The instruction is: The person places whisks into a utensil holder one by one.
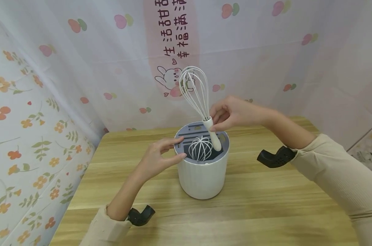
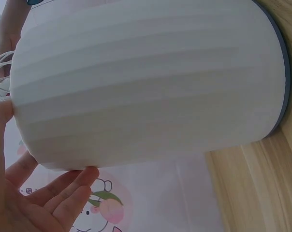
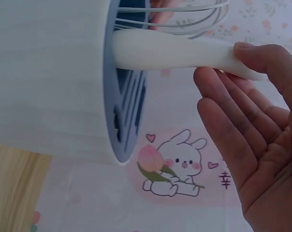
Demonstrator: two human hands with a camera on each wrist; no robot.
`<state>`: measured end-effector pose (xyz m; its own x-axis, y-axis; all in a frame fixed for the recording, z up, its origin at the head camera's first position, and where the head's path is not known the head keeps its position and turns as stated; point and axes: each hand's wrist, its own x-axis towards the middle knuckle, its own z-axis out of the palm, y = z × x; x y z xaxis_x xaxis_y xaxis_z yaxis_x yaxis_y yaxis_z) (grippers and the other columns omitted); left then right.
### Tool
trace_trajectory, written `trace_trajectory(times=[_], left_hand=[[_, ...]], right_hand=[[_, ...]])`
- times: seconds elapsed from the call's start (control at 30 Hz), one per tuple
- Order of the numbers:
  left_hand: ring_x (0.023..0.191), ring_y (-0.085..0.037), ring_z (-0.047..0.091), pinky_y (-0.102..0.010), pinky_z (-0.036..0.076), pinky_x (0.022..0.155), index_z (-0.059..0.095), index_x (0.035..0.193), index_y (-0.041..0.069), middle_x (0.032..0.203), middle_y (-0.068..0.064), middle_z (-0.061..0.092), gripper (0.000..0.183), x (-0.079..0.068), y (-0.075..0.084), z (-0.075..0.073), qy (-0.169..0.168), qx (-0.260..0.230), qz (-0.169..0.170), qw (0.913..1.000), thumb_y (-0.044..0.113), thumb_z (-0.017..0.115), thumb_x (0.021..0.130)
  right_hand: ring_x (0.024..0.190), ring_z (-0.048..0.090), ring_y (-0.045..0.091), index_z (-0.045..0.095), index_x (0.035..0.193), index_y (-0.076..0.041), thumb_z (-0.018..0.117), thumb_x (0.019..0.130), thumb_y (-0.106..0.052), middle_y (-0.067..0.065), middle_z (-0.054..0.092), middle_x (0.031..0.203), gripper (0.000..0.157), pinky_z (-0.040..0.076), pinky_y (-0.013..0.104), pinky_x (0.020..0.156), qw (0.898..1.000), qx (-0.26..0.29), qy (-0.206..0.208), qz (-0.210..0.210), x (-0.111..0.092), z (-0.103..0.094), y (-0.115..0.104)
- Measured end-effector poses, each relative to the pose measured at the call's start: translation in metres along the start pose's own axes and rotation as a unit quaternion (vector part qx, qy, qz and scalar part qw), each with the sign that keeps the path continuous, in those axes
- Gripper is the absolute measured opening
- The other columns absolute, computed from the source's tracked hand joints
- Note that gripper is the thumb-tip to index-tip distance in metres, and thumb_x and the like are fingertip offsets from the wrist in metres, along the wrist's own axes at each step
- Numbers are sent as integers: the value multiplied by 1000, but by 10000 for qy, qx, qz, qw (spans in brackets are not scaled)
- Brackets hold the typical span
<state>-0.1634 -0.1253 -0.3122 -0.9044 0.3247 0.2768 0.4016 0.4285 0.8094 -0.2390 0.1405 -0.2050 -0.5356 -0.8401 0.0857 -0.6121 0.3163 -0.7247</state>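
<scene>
A white whisk (image 1: pixel 213 135) with a balloon of white wires points up and leans to the left. My right hand (image 1: pixel 230 111) pinches its handle near the wires, thumb against fingers. The handle's rounded end (image 3: pixel 131 50) is at the grey slotted top of a white ribbed utensil holder (image 1: pixel 202 181); whether it has entered cannot be told. A smaller whisk head (image 1: pixel 200 149) shows in the wide front opening, its handle hidden inside. My left hand (image 1: pixel 159 155) rests at the holder's left rim, fingers fairly straight, with thumb and fingertips touching it.
The holder stands upright on a wood-grain table (image 1: pixel 260 212). A white curtain (image 1: pixel 118 78) printed with fruit and a rabbit hangs close behind. A floral cloth (image 1: pixel 35 164) is at the left. Black wrist mounts (image 1: pixel 275 157) are on both forearms.
</scene>
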Motion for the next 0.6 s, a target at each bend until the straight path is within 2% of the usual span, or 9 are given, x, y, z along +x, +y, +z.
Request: trace_trajectory(times=[0.13,0.3,0.53,0.6], left_hand=[[109,-24,53,-43,41,96,58,125,10,124,-7,56,48,-2,13,0,-14,-27,-29,10000,19,72,81],[109,-27,53,-43,40,97,56,125,3,124,-11,55,46,-5,34,-4,-84,-14,-45,10000,12,69,82],[109,-27,53,-43,39,98,57,125,3,124,-11,55,46,-6,38,-5,-122,-53,-99,9999,13,69,82],[109,-27,53,-42,39,98,57,125,4,124,-10,55,46,-6,38,-5,-120,-66,-126,9998,13,69,82]], right_hand=[[79,66,20,62,90,3,72,77,-7,8,67,84,19,54,30,72,9989,90,-365,274,1,4,6],[79,66,18,63,90,4,72,77,-9,7,68,83,20,54,28,72,9947,-59,-802,641,4,5,9],[85,65,19,61,100,6,73,75,-3,9,67,91,29,53,30,78,9883,21,-1363,688,9,2,7],[86,63,19,60,101,3,75,73,-4,7,65,92,33,52,29,79,9874,-180,-1400,719,10,2,6]])
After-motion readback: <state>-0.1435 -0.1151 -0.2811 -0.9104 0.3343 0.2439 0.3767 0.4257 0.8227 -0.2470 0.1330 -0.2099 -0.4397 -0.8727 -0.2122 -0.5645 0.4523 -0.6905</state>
